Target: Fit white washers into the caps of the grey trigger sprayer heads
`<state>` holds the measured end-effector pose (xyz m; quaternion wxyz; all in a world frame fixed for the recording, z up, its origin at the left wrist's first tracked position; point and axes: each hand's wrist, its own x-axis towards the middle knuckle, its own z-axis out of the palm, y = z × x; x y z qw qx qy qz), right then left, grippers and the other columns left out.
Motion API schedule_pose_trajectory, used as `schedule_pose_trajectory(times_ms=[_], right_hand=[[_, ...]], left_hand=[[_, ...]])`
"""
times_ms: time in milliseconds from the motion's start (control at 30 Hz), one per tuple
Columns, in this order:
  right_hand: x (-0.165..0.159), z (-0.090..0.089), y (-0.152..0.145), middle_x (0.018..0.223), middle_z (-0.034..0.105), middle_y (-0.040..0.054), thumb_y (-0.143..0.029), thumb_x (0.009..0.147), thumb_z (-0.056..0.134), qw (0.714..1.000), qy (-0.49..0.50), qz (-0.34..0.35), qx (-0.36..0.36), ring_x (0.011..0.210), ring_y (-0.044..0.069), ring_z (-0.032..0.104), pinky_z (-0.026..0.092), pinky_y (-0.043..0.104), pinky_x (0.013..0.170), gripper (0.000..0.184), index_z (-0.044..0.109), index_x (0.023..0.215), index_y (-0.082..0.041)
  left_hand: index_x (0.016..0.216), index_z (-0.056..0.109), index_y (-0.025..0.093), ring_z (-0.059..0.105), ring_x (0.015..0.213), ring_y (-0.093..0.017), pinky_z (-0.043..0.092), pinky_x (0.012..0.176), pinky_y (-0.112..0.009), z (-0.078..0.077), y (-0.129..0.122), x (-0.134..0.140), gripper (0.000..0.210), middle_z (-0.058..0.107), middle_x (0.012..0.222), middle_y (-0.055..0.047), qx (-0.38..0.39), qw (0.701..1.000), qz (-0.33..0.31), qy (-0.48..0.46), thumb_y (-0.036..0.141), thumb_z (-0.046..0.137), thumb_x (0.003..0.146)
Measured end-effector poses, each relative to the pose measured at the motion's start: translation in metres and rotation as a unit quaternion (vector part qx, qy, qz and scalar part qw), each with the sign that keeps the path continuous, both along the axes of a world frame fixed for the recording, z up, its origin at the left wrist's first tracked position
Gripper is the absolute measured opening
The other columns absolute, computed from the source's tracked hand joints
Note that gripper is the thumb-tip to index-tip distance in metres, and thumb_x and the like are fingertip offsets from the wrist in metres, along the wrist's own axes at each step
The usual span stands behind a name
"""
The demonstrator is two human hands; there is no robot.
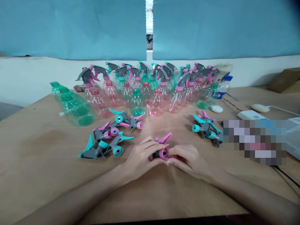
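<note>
Near the front of the table, a grey trigger spray head (164, 153) with a pink trigger and pink collar sits between my hands, its collar opening facing me. My left hand (142, 156) wraps fingers and thumb around its grey body from the left. At the right side of the collar, the thumb and forefinger of my right hand (189, 157) pinch the pink rim. Whether anything small is between those fingertips is hidden. To the left lies a loose group of spray heads (107, 142) in grey with teal or pink parts. Another small group of spray heads (207, 129) lies to the right.
Behind stand clear pink bottles (156, 104) and green bottles (137, 104), several topped with spray heads. Green bottles (77, 107) lean or lie at the left. At the right are a Pepsi bottle (222, 87), a white power strip (252, 115), a cable and a cardboard box (286, 81).
</note>
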<state>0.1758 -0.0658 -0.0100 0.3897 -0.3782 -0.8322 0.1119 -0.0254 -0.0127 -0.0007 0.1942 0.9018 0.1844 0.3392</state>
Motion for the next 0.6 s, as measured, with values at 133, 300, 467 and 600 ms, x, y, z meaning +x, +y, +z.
schedule_pose_trajectory(times_ms=[133,300,467,600], right_hand=[[-0.001,0.0,-0.001,0.06,0.059,-0.0021,-0.043,0.089,0.054,0.999,0.021,0.025,-0.028,0.049,0.008,0.05,0.04,0.019,0.049,0.029,0.063,0.09,-0.016],[-0.002,-0.002,-0.002,0.063,0.061,-0.002,-0.042,0.086,0.058,0.997,0.051,0.034,-0.036,0.05,0.008,0.053,0.042,0.018,0.05,0.03,0.061,0.101,-0.017],[-0.003,-0.008,-0.002,0.069,0.058,-0.0039,-0.038,0.084,0.063,0.994,0.058,-0.014,-0.088,0.052,0.008,0.051,0.041,0.019,0.05,0.028,0.054,0.104,-0.021],[-0.005,-0.012,-0.002,0.07,0.055,-0.0046,-0.041,0.077,0.069,0.987,0.071,-0.044,-0.135,0.052,0.008,0.051,0.041,0.019,0.047,0.044,0.044,0.108,-0.021]], left_hand=[[0.111,0.06,0.017,0.055,0.084,-0.019,0.049,0.072,-0.03,0.001,0.001,-0.001,0.032,0.067,0.09,-0.005,0.011,1.0,0.011,-0.009,0.029,0.066,0.082],[0.106,0.063,0.017,0.054,0.079,-0.018,0.049,0.07,-0.03,0.003,0.001,0.001,0.032,0.068,0.086,-0.005,0.002,0.999,0.026,-0.019,0.034,0.068,0.08],[0.106,0.062,0.017,0.053,0.08,-0.017,0.048,0.071,-0.029,0.0,0.001,0.001,0.03,0.067,0.088,-0.004,-0.005,1.0,0.018,-0.02,0.029,0.069,0.079],[0.107,0.06,0.019,0.054,0.084,-0.019,0.048,0.074,-0.031,-0.001,-0.001,0.0,0.032,0.066,0.09,-0.003,0.007,0.999,0.047,-0.018,0.03,0.07,0.078]])
